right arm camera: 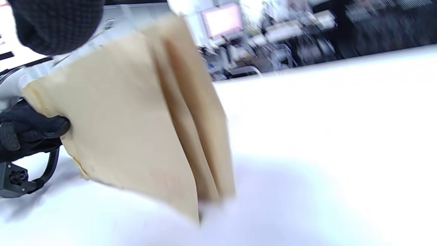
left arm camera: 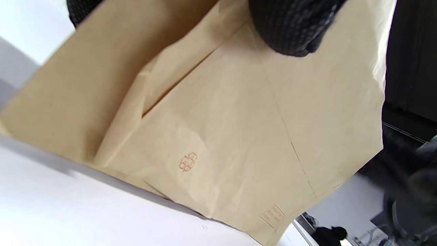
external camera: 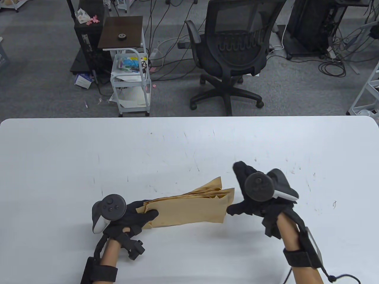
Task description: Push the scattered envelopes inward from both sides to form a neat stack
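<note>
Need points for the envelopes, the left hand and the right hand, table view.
envelopes (external camera: 189, 208): table view, flat front face of the brown stack.
left hand (external camera: 133, 214): table view, gloved knuckles gripping the stack's left end.
right hand (external camera: 247, 204): table view, gloved palm beside the stack's right end.

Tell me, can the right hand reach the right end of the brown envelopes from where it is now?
Probably yes. The right hand is open beside the envelopes, its lowest fingertip about at their right edge, with only bare table around. The left hand grips the other end.
</note>
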Demonstrator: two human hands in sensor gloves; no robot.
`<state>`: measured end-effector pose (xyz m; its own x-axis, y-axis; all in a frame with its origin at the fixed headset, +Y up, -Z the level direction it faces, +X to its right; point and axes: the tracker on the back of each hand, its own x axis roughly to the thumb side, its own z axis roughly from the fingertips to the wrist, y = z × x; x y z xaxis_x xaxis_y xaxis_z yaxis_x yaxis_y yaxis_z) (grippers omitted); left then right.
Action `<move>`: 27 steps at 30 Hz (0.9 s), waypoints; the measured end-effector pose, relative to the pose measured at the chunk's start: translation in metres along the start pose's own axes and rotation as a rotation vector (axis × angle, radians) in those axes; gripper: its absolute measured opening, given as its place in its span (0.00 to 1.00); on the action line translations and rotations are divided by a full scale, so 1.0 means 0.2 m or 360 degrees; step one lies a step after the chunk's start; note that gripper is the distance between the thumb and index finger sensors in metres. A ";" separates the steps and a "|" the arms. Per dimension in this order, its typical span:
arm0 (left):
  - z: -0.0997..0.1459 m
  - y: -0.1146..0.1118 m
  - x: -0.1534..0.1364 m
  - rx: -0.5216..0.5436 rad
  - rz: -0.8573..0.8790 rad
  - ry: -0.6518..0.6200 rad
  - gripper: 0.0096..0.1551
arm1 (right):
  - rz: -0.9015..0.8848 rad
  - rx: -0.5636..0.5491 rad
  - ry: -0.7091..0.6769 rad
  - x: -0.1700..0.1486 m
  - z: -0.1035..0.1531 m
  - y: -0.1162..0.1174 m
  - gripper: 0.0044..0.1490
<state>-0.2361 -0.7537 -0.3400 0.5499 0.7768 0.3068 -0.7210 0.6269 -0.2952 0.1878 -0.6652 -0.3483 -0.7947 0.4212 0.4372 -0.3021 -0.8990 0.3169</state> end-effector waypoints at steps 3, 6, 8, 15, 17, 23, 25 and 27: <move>0.00 0.00 -0.01 -0.0001 0.0022 -0.0005 0.23 | -0.0278 0.0058 -0.0012 -0.19 0.01 0.17 0.87; 0.00 -0.01 -0.02 -0.0067 0.0075 -0.0025 0.24 | -0.0576 0.0024 -0.0084 -0.24 -0.05 0.30 0.87; -0.01 -0.04 -0.02 -0.0176 0.0118 -0.0044 0.27 | -0.0660 0.0061 -0.0167 -0.18 -0.10 0.36 0.87; -0.01 -0.08 0.02 -0.0275 0.0080 -0.0081 0.44 | -0.0698 -0.0180 -0.0231 -0.05 -0.14 0.37 0.81; -0.01 -0.09 0.03 -0.0220 0.0105 -0.0062 0.35 | -0.0808 -0.0291 -0.0186 -0.07 -0.12 0.38 0.77; -0.03 -0.13 0.08 -0.0214 -0.0037 -0.0061 0.32 | -0.0605 -0.0604 -0.0088 -0.07 -0.10 0.33 0.50; -0.04 -0.16 0.09 -0.0215 -0.0049 -0.0067 0.32 | -0.0696 -0.0581 -0.0054 -0.06 -0.12 0.38 0.44; -0.05 -0.17 0.12 -0.0299 -0.0096 -0.0037 0.34 | -0.0732 -0.0539 -0.0070 -0.03 -0.12 0.41 0.39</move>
<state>-0.1935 -0.7567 -0.3320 0.5784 0.7373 0.3491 -0.5945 0.6740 -0.4384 0.1563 -0.7438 -0.3453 -0.5209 0.7764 0.3547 -0.7695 -0.6070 0.1986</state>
